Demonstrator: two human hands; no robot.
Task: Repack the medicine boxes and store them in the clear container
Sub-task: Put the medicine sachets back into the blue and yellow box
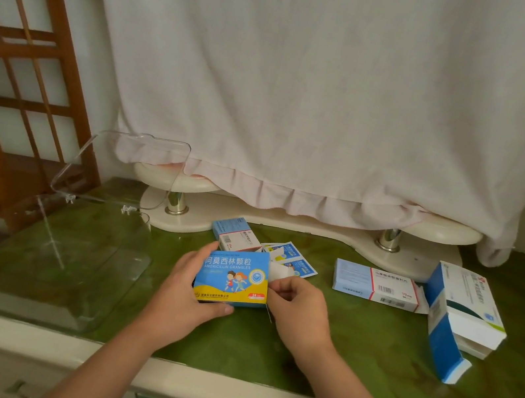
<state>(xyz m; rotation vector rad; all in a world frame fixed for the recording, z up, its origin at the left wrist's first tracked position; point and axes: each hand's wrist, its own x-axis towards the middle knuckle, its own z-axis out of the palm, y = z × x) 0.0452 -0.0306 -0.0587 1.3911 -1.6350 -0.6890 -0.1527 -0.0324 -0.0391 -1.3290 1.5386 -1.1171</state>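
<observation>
Green tabletop [333, 349] carries the amoxicillin box [232, 275] at centre. Left hand [185, 286] grips its 9 o'clock end; right hand [298, 305] pinches white paper [277, 270] at its 3 o'clock end. Recommended: steady the box and feed the paper in flat. Clear container [47, 249] stands open at 9 o'clock.

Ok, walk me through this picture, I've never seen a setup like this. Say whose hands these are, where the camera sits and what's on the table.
There is no machine here: one camera worn on a person's head looks forward and down at their two bare hands. The left hand holds a blue granules box; the right hand pinches a white piece at the box's right end, flap or leaflet, I cannot tell. On the green tabletop lie loose sachets, a small box behind, a long box and a big opened box at right. The clear container stands at left, lid raised.
</observation>
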